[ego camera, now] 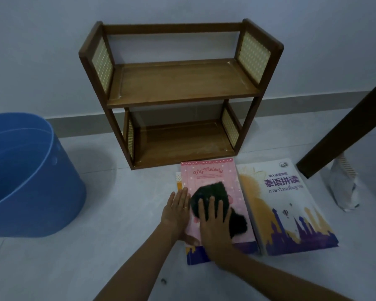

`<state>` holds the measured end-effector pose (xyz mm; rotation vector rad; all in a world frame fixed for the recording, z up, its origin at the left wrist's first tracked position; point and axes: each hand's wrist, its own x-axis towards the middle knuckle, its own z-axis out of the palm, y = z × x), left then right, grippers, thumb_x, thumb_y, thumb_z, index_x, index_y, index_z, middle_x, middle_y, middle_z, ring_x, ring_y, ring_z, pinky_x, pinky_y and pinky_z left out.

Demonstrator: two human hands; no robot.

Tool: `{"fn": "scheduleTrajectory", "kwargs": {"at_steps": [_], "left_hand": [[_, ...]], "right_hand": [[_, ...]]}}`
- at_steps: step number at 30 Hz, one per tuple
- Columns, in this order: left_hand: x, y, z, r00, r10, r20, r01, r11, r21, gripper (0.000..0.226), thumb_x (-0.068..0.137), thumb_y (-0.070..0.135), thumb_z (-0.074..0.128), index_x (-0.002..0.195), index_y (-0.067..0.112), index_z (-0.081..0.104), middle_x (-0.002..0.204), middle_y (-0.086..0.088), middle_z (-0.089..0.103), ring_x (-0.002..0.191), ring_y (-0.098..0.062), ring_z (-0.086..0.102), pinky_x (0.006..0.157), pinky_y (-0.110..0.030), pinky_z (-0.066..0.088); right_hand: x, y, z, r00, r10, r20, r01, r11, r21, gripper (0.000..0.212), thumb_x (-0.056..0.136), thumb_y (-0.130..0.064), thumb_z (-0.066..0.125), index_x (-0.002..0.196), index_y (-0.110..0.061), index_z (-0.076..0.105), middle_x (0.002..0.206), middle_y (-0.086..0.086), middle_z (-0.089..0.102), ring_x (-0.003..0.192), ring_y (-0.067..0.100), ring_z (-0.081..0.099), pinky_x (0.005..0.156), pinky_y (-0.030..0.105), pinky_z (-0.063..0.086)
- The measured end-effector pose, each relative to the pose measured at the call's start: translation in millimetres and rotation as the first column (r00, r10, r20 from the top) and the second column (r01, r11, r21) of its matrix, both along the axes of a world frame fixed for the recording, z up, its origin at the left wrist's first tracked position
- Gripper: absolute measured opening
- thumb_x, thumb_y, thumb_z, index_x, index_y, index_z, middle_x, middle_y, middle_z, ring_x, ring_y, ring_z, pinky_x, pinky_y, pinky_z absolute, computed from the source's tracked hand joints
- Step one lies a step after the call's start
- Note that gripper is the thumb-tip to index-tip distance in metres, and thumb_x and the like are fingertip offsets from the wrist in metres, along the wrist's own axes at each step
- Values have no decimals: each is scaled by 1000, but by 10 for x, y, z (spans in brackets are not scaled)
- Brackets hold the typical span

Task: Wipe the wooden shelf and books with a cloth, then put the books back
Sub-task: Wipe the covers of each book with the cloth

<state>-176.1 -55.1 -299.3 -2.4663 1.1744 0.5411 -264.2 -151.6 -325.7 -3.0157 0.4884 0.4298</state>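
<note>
Two hands on cloth (215,198) over pink "My Melody" book (208,172); beside, "泰语拼读" book (284,205)

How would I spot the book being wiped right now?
Find the wooden shelf against the wall; books lie on the floor before it. It is the pink book, under the dark cloth, not the white and purple book beside it.

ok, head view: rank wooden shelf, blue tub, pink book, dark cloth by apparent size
1. wooden shelf
2. blue tub, cut off at the left edge and nearer the camera, so its rank against the shelf is unsure
3. pink book
4. dark cloth, partly under the right hand
</note>
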Motion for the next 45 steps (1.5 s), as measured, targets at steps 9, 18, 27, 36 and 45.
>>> {"fn": "scheduleTrajectory", "kwargs": {"at_steps": [9,18,27,36,45], "left_hand": [[-8,86,21,975,128,-180,-149,983,-106,135,65,78,58,145,6,-23,152,-14,-30,141,-28,-25,114,-49,-10],[-193,-158,83,748,564,-349,-663,614,-428,88,77,55,66,139,10,22,155,-20,0,135,-31,33,102,-37,43],[-15,-42,232,500,666,-554,-858,295,-420,72,71,35,80,121,6,37,119,-14,54,107,-30,59,85,-37,53],[137,-149,887,573,660,-486,-728,138,-672,32,81,24,70,105,14,50,103,-6,62,92,-25,64,71,-37,57],[-160,-324,1187,834,501,-229,-441,359,-822,39,82,37,64,118,23,57,121,1,44,113,-15,40,92,-29,39]], "right_hand": [[145,-558,365,990,135,-48,-141,980,-139,102,51,-29,91,137,0,45,135,32,46,119,50,49,92,63,44],[232,-379,376,1000,-20,-20,20,1000,-24,74,96,-9,46,151,-5,-3,158,16,9,143,34,16,113,48,22],[211,-434,292,984,-154,89,174,936,-306,66,75,-20,72,133,3,50,132,25,53,104,37,60,80,45,52],[416,-284,778,810,-390,438,196,884,425,34,89,-32,44,103,-11,67,118,17,60,112,32,54,93,51,41],[810,-203,1511,564,-824,-49,82,-4,997,26,88,-4,54,114,-6,53,99,4,60,87,19,62,64,23,51]]}}
